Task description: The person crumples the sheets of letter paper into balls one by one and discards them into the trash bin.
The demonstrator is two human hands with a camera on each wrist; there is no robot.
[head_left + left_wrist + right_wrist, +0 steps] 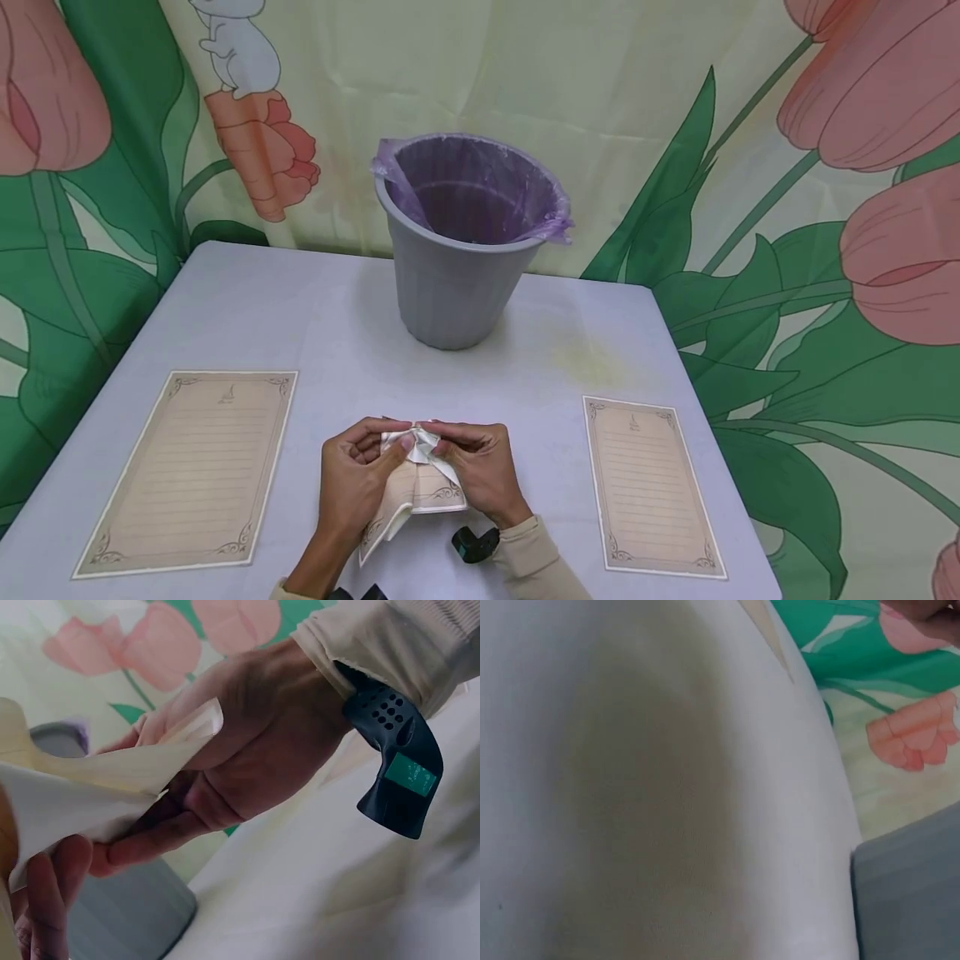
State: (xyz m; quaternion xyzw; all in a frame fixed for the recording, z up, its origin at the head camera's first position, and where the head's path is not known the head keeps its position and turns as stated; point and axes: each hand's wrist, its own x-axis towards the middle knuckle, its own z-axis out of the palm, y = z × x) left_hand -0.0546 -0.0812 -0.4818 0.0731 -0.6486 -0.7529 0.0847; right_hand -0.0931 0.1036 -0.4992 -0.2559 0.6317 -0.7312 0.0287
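Observation:
Both hands pinch a creased sheet of writing paper (437, 493) over the near middle of the table. It is beige with a pale border and ornamental corners; its far end is bunched up, showing a white back. My left hand (351, 479) grips the bunched end from the left, thumb on top. From the other side my right hand (486, 468) pinches the same end, its thumb near the left one. In the left wrist view the paper (90, 799) folds upward between the fingers of the right hand (247, 735). The right wrist view mostly shows tabletop.
A grey bin (457, 292) with a purple liner (551, 225) stands at the table's far side. One flat lined sheet (191, 475) lies left, another lined sheet (652, 487) right. A floral curtain (637, 100) hangs behind. A black wrist device (476, 544) sits at the right wrist.

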